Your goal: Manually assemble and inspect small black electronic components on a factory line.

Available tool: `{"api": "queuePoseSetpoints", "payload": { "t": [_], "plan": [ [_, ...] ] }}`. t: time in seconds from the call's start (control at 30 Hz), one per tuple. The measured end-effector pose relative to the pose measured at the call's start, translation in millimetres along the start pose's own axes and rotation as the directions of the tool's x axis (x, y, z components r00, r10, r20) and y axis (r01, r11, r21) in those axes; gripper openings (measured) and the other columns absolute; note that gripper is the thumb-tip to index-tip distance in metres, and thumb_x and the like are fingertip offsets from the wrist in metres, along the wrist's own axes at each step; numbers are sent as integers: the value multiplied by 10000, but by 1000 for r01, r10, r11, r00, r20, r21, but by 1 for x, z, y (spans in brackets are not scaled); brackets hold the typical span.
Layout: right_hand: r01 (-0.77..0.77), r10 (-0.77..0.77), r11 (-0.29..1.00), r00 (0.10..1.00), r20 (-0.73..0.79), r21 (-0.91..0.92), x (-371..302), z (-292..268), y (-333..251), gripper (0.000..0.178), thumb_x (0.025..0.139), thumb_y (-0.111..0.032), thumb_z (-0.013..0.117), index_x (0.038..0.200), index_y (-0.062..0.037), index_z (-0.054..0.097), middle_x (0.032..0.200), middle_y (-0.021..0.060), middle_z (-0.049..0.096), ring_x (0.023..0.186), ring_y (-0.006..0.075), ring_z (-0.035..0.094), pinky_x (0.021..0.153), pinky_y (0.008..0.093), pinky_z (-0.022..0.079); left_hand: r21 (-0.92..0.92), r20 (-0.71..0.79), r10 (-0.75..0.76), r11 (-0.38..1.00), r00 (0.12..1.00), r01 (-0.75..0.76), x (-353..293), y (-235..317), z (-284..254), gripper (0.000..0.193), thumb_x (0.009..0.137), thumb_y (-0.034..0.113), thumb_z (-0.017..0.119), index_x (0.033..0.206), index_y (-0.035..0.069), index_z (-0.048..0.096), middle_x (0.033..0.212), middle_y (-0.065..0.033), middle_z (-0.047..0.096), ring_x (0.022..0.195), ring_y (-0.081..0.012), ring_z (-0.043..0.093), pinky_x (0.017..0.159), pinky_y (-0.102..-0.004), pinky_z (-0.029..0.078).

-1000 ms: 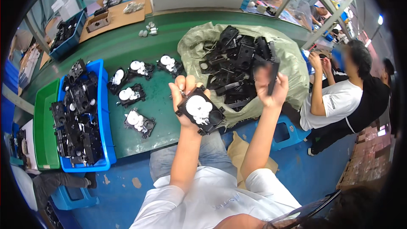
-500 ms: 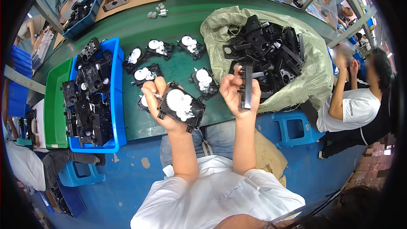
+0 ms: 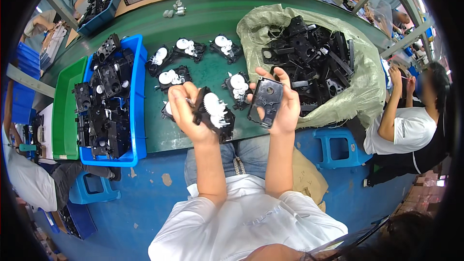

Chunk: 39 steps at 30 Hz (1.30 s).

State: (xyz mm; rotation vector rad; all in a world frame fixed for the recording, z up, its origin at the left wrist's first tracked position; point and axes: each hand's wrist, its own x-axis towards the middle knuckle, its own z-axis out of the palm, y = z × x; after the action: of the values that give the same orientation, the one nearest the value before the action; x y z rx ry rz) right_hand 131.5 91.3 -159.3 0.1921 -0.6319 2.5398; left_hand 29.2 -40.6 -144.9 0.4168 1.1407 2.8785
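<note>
My left hand (image 3: 186,111) grips a black plastic gear housing (image 3: 213,115) with white gears on its face, tilted toward the right. In my right hand (image 3: 288,104) is a flat black plastic cover (image 3: 266,101), pinched by its edges with the broad face turned up. The two parts are apart, a small gap between them. Beyond my hands, several similar gear housings (image 3: 185,50) with white gears lie on the green table (image 3: 208,17). One more gear housing (image 3: 238,87) sits just behind the cover. Another, beside my left hand, is mostly hidden.
At the right, an open woven sack (image 3: 369,84) holds a heap of black plastic parts. A blue bin (image 3: 139,135) full of black assemblies stands left, against a green tray (image 3: 65,130). Small white pieces (image 3: 180,9) lie farther back. A co-worker (image 3: 406,121) sits right, near a blue stool (image 3: 333,150).
My right hand has turned the black cover from edge-on to broad face up and moved slightly nearer the left. The gear housing in my left hand has tilted and shifted slightly.
</note>
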Motion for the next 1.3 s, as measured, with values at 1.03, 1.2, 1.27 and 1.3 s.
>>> {"api": "queuePoseSetpoints", "payload": {
  "t": [1.03,1.2,1.27,1.3],
  "plan": [
    [202,-215,524,971,101,-827,-6,33,37,358,1029,-219,385,1286,18,467,1305,153,492,1138,235,479,1017,362,384,367,64,-64,929,996,36,-12,-13,15,207,1054,229,405,901,93,437,684,15,454,585,-51,350,525,-212,292],
    [195,-221,508,971,92,-839,-6,32,37,354,1024,-209,386,1284,16,471,1303,157,499,1141,236,484,1020,363,383,373,70,-58,927,996,27,-14,-15,17,202,1051,222,416,903,87,440,689,16,454,586,-50,353,522,-212,300],
    [189,-221,497,971,87,-847,-6,31,36,352,1020,-203,387,1283,14,474,1308,160,501,1146,239,486,1023,363,381,372,76,-55,928,996,23,-16,-16,18,197,1049,218,423,907,83,442,692,16,454,588,-50,357,522,-213,307],
    [189,-220,497,971,88,-847,-6,31,36,352,1020,-203,387,1283,14,474,1308,160,501,1146,239,486,1023,363,381,372,75,-54,928,996,23,-16,-16,18,197,1049,218,423,907,83,442,692,16,454,588,-50,357,522,-213,307]
  ]
}}
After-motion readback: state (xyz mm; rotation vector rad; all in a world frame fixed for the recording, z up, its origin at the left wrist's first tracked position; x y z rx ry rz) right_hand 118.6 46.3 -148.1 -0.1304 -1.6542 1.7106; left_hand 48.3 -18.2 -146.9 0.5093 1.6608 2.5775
